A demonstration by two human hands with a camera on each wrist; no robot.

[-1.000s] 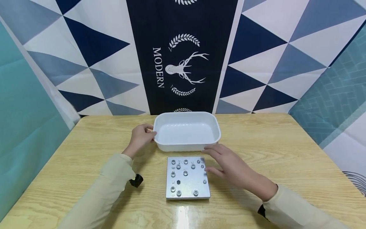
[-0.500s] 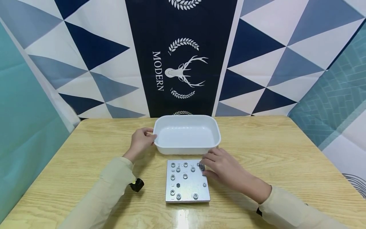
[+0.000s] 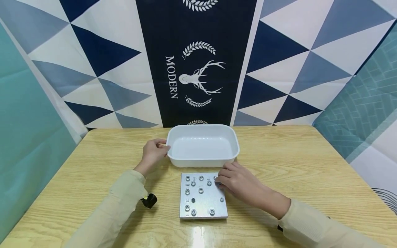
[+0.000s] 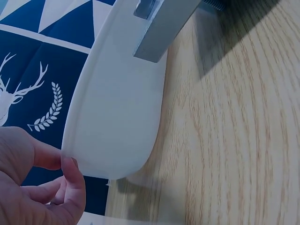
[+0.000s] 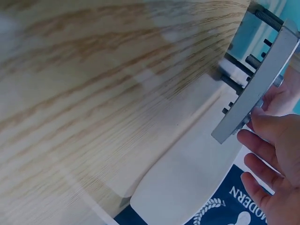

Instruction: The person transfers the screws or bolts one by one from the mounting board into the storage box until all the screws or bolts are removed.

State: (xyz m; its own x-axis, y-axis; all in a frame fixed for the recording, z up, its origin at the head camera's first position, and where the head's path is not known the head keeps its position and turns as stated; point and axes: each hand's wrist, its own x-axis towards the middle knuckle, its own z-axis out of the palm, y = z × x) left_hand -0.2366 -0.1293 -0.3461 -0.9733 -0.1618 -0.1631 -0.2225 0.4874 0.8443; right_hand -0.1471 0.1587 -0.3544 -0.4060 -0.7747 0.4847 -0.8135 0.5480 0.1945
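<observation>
My left hand pinches the left rim of a white plastic tray between thumb and fingers, seen closely in the left wrist view. In front of the tray lies a square metal plate set with several socket-head screws. My right hand is at the plate's far right corner, thumb and fingers bent together on a small screw there, which they largely hide. From the right wrist camera, thumb and index finger close at the plate's upper face, while threaded screw ends stick out beneath it.
All of this stands on a light wood table. A patterned cloth with a deer head hangs behind the tray. Black straps show at the wrists below the sleeves.
My right hand has come in over the plate's far right corner, and its spread fingers have drawn together on a screw. The left hand keeps its pinch on the tray rim.
</observation>
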